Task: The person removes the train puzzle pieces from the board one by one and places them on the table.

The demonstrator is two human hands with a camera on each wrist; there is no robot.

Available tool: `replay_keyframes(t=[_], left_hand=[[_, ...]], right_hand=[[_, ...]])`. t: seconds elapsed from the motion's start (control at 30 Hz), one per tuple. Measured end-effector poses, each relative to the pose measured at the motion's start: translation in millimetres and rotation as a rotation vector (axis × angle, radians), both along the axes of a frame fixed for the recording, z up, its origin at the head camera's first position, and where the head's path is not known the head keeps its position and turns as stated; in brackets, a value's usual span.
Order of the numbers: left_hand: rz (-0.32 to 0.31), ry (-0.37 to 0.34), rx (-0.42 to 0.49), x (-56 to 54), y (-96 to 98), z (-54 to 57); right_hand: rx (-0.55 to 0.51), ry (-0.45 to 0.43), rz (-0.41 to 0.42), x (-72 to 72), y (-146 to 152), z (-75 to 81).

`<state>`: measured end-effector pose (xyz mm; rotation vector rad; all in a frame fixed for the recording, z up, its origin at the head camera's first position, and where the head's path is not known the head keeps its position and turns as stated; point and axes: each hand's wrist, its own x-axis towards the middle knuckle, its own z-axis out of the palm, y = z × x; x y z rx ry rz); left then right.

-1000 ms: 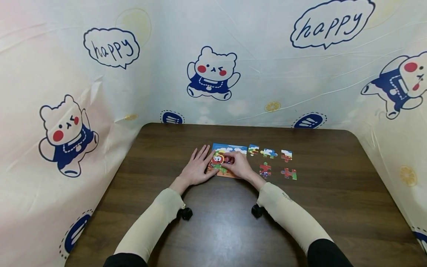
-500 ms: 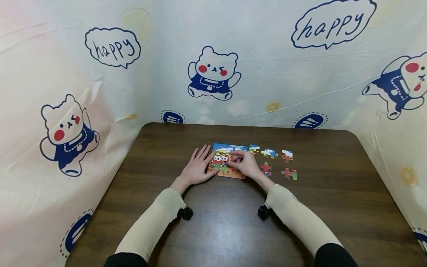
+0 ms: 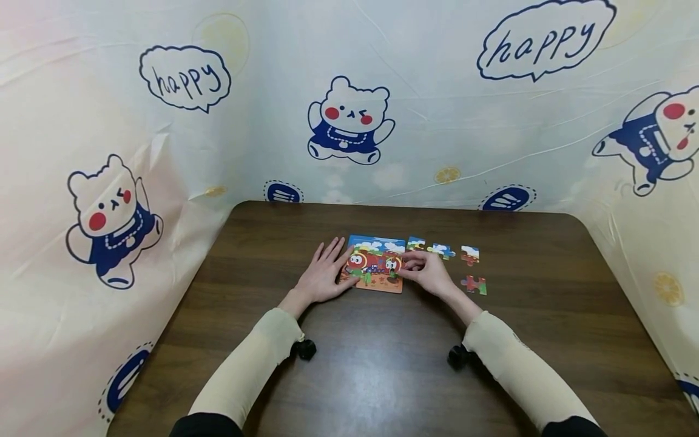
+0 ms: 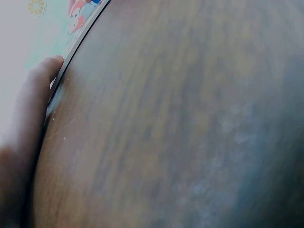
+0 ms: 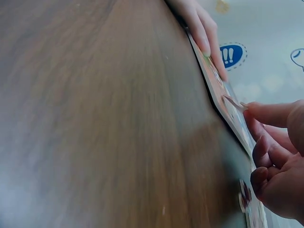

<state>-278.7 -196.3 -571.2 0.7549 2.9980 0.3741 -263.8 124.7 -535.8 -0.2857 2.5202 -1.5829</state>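
A puzzle board [image 3: 377, 239] with a cartoon picture lies flat near the middle of the table. My left hand [image 3: 322, 274] rests on its left side, fingers spread and straight. At the board's right side my right hand [image 3: 430, 273] pinches a small puzzle piece [image 3: 392, 265] with a cartoon face between thumb and fingers. In the right wrist view that puzzle piece [image 5: 233, 102] stands tilted, its lower edge at the board's surface. The left wrist view shows mostly bare wood and part of my left hand [image 4: 31, 104].
Loose puzzle pieces lie right of the board: one [image 3: 415, 243] by its corner, one [image 3: 441, 250] beyond it, and two farther right, an upper piece [image 3: 469, 255] and a red-green piece [image 3: 474, 284]. A printed cloth [image 3: 349, 182] hangs behind the wooden table [image 3: 360, 364].
My right hand has moved rightward over the board, carrying the pinched puzzle piece from the middle to the right side. It now covers where a red loose piece showed. My left hand stays put.
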Motion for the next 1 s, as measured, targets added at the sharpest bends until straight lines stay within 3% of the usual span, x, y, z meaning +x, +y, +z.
replay_keyframes(t=[0.4,0.63,1.0], left_hand=[[0.006,-0.006,-0.005,-0.1,-1.1,1.9],[0.012,0.059,0.024,-0.8,-2.6,0.1],[0.104,0.050,0.059,1.9,0.6,1.3]], right_hand=[[0.029,-0.020,0.016,9.4,34,5.5],[0.021,-0.026,0.023,9.4,43,3.3],[0.095,0.002,0.023,9.0,42,0.5]])
